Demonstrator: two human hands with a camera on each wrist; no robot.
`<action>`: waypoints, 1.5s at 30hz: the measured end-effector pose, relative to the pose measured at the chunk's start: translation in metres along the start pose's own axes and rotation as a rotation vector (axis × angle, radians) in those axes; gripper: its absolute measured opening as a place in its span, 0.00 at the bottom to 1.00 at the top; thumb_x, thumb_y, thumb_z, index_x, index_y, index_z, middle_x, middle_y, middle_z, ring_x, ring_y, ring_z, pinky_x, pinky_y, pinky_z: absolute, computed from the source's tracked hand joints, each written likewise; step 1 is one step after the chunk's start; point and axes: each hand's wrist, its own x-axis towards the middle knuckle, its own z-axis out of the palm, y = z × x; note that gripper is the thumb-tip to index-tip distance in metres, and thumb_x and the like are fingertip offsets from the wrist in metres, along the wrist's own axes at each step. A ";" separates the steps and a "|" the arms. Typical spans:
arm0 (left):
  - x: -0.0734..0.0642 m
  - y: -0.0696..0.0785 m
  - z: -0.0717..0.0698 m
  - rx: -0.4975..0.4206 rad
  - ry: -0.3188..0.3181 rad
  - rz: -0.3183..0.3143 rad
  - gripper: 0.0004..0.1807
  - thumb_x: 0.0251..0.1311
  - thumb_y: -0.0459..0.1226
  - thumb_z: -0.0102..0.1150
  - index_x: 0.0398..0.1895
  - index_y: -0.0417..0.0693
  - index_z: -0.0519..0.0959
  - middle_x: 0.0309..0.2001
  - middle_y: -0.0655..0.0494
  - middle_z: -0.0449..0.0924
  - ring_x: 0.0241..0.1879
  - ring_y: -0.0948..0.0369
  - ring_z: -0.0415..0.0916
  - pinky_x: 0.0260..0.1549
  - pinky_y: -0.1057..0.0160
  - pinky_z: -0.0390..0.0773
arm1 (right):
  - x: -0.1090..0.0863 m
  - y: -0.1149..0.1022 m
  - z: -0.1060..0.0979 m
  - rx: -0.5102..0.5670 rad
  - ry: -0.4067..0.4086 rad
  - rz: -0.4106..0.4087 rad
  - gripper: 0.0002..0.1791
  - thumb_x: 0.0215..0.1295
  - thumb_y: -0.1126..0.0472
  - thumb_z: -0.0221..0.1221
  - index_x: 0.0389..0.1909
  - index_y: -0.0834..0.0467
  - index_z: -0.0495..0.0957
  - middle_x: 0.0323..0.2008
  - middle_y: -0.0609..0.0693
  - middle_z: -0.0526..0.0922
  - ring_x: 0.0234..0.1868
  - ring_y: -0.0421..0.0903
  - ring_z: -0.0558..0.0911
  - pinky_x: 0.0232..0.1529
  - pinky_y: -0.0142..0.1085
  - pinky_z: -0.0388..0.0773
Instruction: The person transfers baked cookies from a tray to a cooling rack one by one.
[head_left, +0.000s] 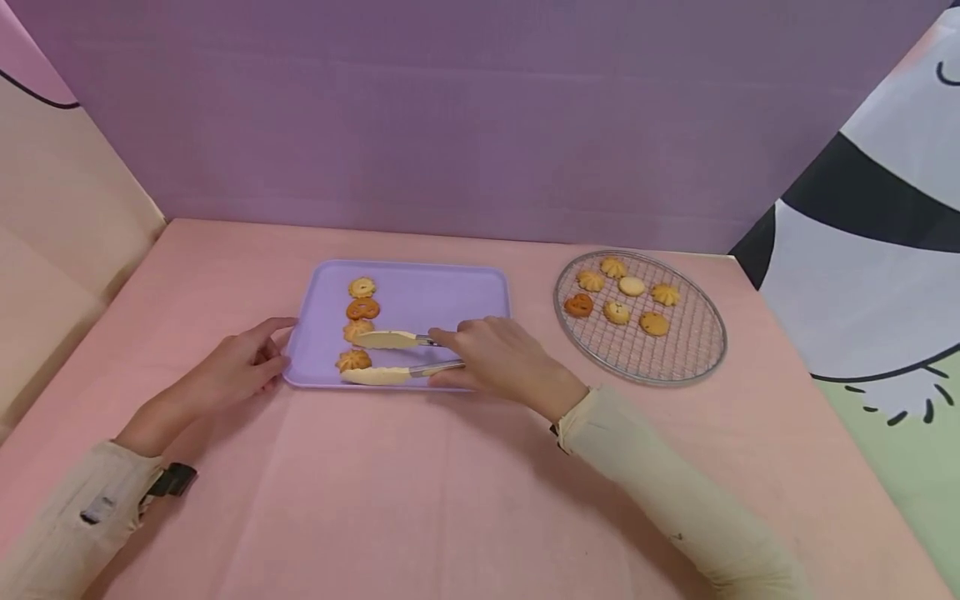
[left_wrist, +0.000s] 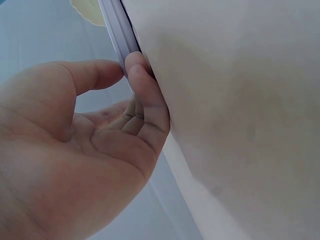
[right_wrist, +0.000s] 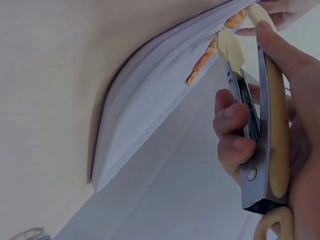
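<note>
My right hand [head_left: 498, 358] grips a pair of tongs [head_left: 386, 339] with cream tips and metal arms, low over the lilac tray [head_left: 442, 287]. The tips are spread. Between them sits a fluted cookie [head_left: 352, 360] near the tray's front left corner. The upper tip overlaps a second fluted cookie [head_left: 357, 328] behind it. Farther back in the same column lie a pretzel-shaped cookie [head_left: 363, 309] and a round ring-like cookie [head_left: 362, 287]. At the tray's left edge, my left hand [left_wrist: 95, 130] pinches the rim between thumb and fingers.
To the right of the tray stands a round wire rack [head_left: 675, 354] bearing several cookies, among them a pretzel-shaped cookie [head_left: 578, 305] and a plain round cookie [head_left: 632, 286]. Pink cloth [head_left: 360, 500] covers the table, and a purple backdrop [head_left: 480, 125] rises behind it.
</note>
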 end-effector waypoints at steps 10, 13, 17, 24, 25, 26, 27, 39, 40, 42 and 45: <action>-0.002 0.003 -0.002 0.001 0.004 0.007 0.27 0.59 0.31 0.51 0.62 0.44 0.58 0.25 0.50 0.72 0.21 0.61 0.70 0.20 0.68 0.71 | 0.006 -0.007 0.005 -0.011 0.058 -0.040 0.28 0.54 0.35 0.53 0.48 0.50 0.74 0.19 0.45 0.75 0.17 0.40 0.71 0.18 0.36 0.71; -0.002 0.003 -0.002 0.004 0.004 0.010 0.27 0.59 0.31 0.51 0.62 0.44 0.58 0.25 0.51 0.72 0.21 0.61 0.70 0.20 0.68 0.70 | 0.005 -0.008 0.007 -0.018 0.088 -0.043 0.26 0.54 0.36 0.54 0.47 0.50 0.74 0.17 0.45 0.74 0.15 0.39 0.69 0.16 0.35 0.69; -0.002 0.003 -0.002 0.005 0.015 0.019 0.27 0.59 0.31 0.51 0.62 0.44 0.58 0.25 0.51 0.72 0.20 0.61 0.70 0.19 0.68 0.71 | 0.002 -0.009 0.009 -0.035 0.119 -0.057 0.27 0.54 0.36 0.54 0.48 0.50 0.74 0.17 0.46 0.75 0.14 0.40 0.69 0.14 0.34 0.67; -0.003 0.001 -0.001 0.018 0.026 0.027 0.27 0.59 0.31 0.51 0.62 0.44 0.59 0.24 0.51 0.72 0.19 0.62 0.70 0.20 0.68 0.71 | -0.005 -0.010 0.013 -0.047 0.134 -0.050 0.28 0.55 0.36 0.53 0.49 0.50 0.74 0.17 0.46 0.75 0.13 0.40 0.67 0.11 0.33 0.64; -0.003 0.001 -0.001 0.017 0.029 0.030 0.27 0.59 0.31 0.52 0.62 0.44 0.59 0.24 0.51 0.72 0.19 0.62 0.70 0.20 0.68 0.71 | -0.005 -0.010 0.013 -0.047 0.133 -0.042 0.28 0.55 0.35 0.53 0.49 0.50 0.74 0.17 0.46 0.75 0.12 0.40 0.67 0.11 0.33 0.63; -0.003 0.001 -0.001 0.016 0.029 0.030 0.27 0.59 0.31 0.52 0.62 0.44 0.59 0.24 0.51 0.72 0.19 0.62 0.70 0.20 0.68 0.71 | -0.006 -0.010 0.013 -0.048 0.136 -0.035 0.28 0.54 0.35 0.52 0.49 0.50 0.74 0.18 0.47 0.75 0.12 0.40 0.67 0.11 0.33 0.62; -0.002 0.001 -0.001 0.016 0.029 0.030 0.27 0.59 0.31 0.52 0.62 0.44 0.59 0.24 0.51 0.72 0.19 0.62 0.70 0.20 0.68 0.71 | -0.008 -0.009 0.013 -0.050 0.138 -0.027 0.28 0.54 0.35 0.52 0.50 0.50 0.74 0.18 0.47 0.76 0.12 0.40 0.67 0.11 0.33 0.62; -0.001 0.001 0.002 0.011 0.009 0.012 0.27 0.59 0.31 0.51 0.62 0.44 0.58 0.25 0.51 0.72 0.20 0.61 0.70 0.20 0.68 0.72 | -0.035 0.003 0.007 -0.106 0.180 0.017 0.30 0.54 0.35 0.52 0.53 0.49 0.73 0.20 0.48 0.78 0.11 0.40 0.65 0.10 0.31 0.59; 0.000 0.001 0.002 0.015 0.008 0.011 0.27 0.59 0.31 0.51 0.63 0.44 0.58 0.25 0.51 0.72 0.20 0.61 0.70 0.20 0.68 0.71 | -0.038 0.003 0.006 -0.097 0.190 0.017 0.30 0.54 0.35 0.53 0.53 0.49 0.73 0.20 0.48 0.78 0.11 0.39 0.65 0.10 0.31 0.59; 0.000 0.000 0.002 0.020 0.009 0.007 0.27 0.59 0.31 0.51 0.63 0.44 0.58 0.25 0.51 0.72 0.20 0.61 0.70 0.20 0.68 0.71 | -0.043 0.005 0.005 -0.080 0.207 0.021 0.30 0.53 0.36 0.54 0.53 0.49 0.74 0.20 0.48 0.77 0.12 0.39 0.65 0.11 0.30 0.58; 0.000 0.000 0.003 0.017 0.013 0.012 0.27 0.59 0.31 0.51 0.62 0.43 0.58 0.25 0.51 0.72 0.20 0.62 0.70 0.20 0.68 0.71 | -0.052 0.008 0.002 -0.060 0.219 0.037 0.31 0.52 0.36 0.56 0.53 0.50 0.74 0.19 0.48 0.76 0.12 0.38 0.63 0.11 0.29 0.58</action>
